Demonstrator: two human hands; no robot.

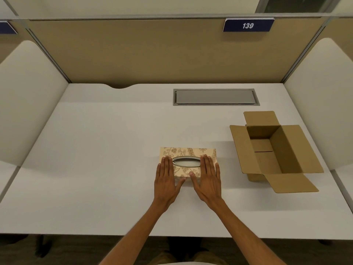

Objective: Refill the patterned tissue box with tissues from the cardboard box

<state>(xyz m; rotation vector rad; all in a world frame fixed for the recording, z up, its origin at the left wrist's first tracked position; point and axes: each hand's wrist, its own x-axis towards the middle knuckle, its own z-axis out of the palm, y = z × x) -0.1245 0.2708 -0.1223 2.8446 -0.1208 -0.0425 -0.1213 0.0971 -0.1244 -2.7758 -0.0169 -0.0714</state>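
Fingers point(165, 165) of your left hand point(166, 181) lie flat and close together on top of the patterned tissue box point(188, 153), extended rather than curled, pressing on its left end. Your right hand point(208, 178) mirrors this on the right end, its digits straight and side by side, with the thumb angled in toward the near edge of the box. Neither hand is clamped around anything; both palms simply rest on the lid, one on each side of the oval opening point(186, 162) with its metallic rim. Through that opening you see only a pale surface, and whether it is tissue or the bare inside is hard to tell from this angle.

The tissue box sits on the white bench point(95, 159), a little right of centre and toward the near edge, its long side running left to right. Well apart from it, to the right and slightly farther away, stands the cardboard box point(275, 150), all four flaps folded outward, one flap reaching toward you. Its interior shows brown walls and a brown floor.

Farther back on the bench a grey rectangular cover plate point(214, 96) is set flush into the surface. Behind it rises a tan partition point(152, 54) carrying a dark blue sign point(248, 25) that reads 139. Pale curved side panels point(28, 96) close off the space on the left and right.
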